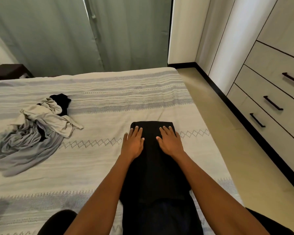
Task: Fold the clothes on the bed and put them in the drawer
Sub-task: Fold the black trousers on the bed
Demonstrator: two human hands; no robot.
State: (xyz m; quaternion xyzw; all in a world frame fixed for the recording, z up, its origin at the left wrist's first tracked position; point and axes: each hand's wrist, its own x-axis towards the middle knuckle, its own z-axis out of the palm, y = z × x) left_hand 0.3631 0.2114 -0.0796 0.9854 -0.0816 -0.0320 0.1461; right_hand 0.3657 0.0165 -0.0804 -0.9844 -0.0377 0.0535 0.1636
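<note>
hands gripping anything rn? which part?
Nothing gripped. Left hand and right hand lie flat, fingers straight, pressing the far end of the folded black garment on the bed.

A long black folded garment [153, 167] lies flat on the patterned cream bed [109, 102]; crumpled grey, beige and black clothes [32, 126] heap well left.
</note>
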